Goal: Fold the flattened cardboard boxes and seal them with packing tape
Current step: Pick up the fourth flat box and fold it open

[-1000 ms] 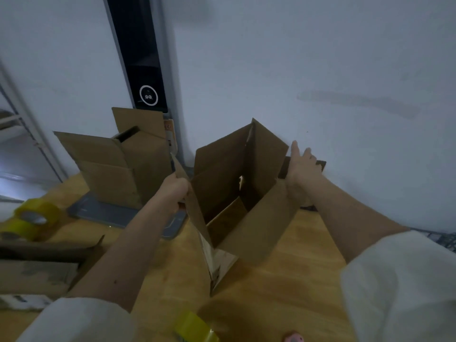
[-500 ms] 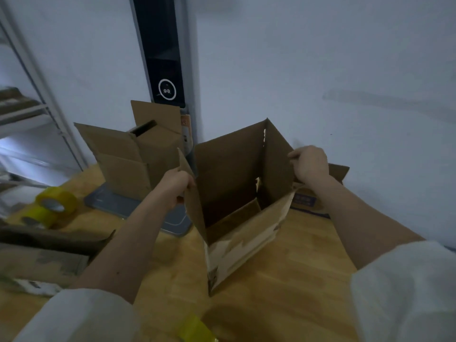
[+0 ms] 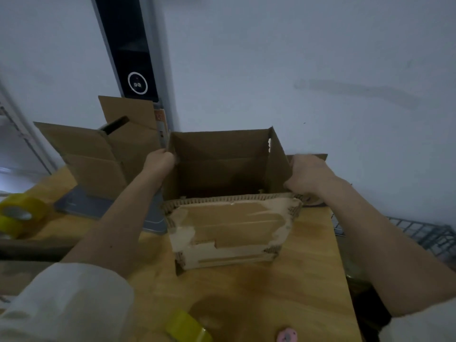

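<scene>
Yellow tape roll (image 3: 188,327) at 6 o'clock on wooden table (image 3: 308,280). Open cardboard box (image 3: 229,228) upright at centre, left hand (image 3: 160,160) gripping 10 o'clock flap, right hand (image 3: 306,172) gripping 2 o'clock flap. Second opened box (image 3: 98,156) beyond, 10 o'clock.

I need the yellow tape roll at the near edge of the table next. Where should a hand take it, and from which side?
Take the near tape roll across its yellow outer band, coming down from above with the fingers either side. It sits at the table's near edge, partly cut off by the frame, so its core cannot be seen. Both hands are busy: the left hand and right hand grip the open box.
</scene>
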